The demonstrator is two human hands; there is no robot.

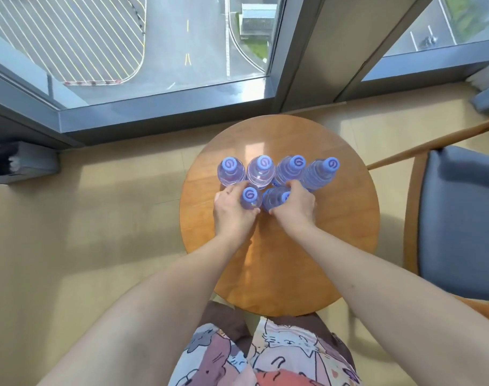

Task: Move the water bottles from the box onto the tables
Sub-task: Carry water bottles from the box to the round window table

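The round wooden counter [335,218] is already carrying four upright water bottles [261,171] in a row, while the left hand [232,210] and right hand [295,207] are each gripping another bottle just behind them; the box is lying out of view, so what remains cannot be told.

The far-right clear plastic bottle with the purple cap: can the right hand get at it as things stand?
Probably not at once: the right hand grips another clear bottle. The far-right clear plastic bottle with the purple cap stands just beyond its fingers, with nothing between.
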